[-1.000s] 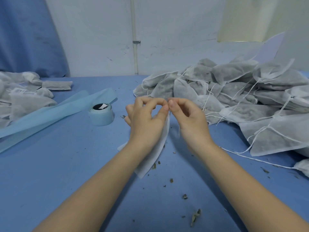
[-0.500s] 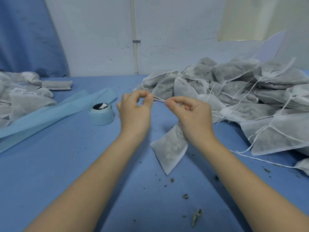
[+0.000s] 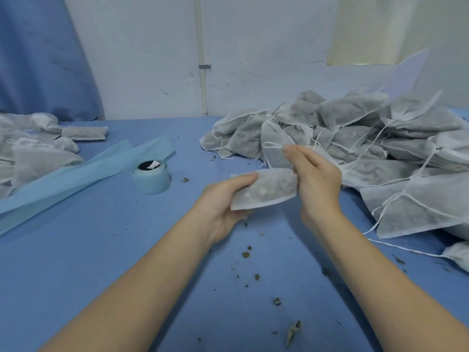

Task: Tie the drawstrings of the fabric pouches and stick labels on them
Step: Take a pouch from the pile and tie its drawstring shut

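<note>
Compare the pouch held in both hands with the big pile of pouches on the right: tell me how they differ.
The held pouch is lifted off the blue table, gripped by the left hand and right hand; the pile rests on the table. The held pouch shows no loose string; the pile's white drawstrings trail out. Both are white, translucent fabric with dark filling.

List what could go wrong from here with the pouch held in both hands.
1. The pouch is gripped only at its ends by the left hand and right hand; it may leak more herb bits like the crumbs below.
2. Loose strings of the right pile lie close and could snag the right fingers.
</note>
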The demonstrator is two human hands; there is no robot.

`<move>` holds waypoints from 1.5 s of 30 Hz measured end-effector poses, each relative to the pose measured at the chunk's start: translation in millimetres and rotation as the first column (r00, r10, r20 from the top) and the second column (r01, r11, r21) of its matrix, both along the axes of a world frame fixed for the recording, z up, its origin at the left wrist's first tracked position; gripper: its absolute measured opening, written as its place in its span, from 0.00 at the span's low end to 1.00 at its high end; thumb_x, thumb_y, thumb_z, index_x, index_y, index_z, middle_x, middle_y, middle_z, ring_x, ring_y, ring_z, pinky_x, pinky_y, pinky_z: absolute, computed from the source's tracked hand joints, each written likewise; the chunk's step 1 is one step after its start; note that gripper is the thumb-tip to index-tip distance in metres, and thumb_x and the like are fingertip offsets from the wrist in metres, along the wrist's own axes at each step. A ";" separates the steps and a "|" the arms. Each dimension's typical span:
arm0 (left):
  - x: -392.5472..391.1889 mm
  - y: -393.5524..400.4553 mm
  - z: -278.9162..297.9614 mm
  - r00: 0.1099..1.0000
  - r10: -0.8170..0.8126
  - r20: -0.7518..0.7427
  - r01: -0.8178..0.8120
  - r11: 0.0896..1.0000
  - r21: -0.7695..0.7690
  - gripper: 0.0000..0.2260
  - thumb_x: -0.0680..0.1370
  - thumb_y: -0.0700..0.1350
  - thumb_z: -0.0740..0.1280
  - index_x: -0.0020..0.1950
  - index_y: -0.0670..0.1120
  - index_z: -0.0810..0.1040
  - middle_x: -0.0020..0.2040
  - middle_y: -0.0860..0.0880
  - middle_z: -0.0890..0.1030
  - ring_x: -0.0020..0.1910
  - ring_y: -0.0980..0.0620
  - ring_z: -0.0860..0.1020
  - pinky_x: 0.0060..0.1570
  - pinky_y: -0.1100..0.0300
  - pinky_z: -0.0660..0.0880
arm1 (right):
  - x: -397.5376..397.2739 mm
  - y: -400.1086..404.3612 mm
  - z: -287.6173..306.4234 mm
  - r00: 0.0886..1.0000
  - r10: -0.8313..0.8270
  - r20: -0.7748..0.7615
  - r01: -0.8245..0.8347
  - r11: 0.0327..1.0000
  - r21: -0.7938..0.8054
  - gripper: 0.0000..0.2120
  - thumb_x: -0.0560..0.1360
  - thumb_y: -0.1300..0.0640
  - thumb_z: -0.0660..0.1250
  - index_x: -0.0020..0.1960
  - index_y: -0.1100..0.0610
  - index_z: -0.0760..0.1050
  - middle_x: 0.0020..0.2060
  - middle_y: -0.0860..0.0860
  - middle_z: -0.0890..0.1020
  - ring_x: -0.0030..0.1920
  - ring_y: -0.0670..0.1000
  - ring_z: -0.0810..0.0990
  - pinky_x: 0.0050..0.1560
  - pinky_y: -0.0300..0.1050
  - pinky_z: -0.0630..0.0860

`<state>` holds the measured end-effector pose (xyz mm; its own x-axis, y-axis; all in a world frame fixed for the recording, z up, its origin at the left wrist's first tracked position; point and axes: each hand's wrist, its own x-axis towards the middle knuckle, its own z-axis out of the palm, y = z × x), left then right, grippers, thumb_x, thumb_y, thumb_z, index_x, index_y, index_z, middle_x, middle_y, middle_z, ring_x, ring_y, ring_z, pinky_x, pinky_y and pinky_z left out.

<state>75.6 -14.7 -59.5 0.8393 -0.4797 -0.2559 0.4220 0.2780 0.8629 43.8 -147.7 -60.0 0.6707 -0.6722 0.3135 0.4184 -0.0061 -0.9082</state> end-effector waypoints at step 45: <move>78.3 140.6 -13.0 0.655 0.712 0.252 -0.707 0.696 -0.128 0.09 0.76 0.40 0.69 0.56 0.47 0.76 0.55 0.48 0.82 0.54 0.51 0.81 0.58 0.54 0.76 | 147.1 148.0 -30.8 0.808 0.145 -0.572 -0.523 0.624 -0.581 0.29 0.59 0.49 0.80 0.56 0.49 0.71 0.53 0.50 0.74 0.50 0.48 0.77 0.49 0.39 0.75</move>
<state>153.9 125.9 -72.5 0.9571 0.2883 0.0273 -0.1499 0.4125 0.8986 190.9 0.2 -90.8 0.9787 -0.0817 0.1886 0.0934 -0.6404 -0.7623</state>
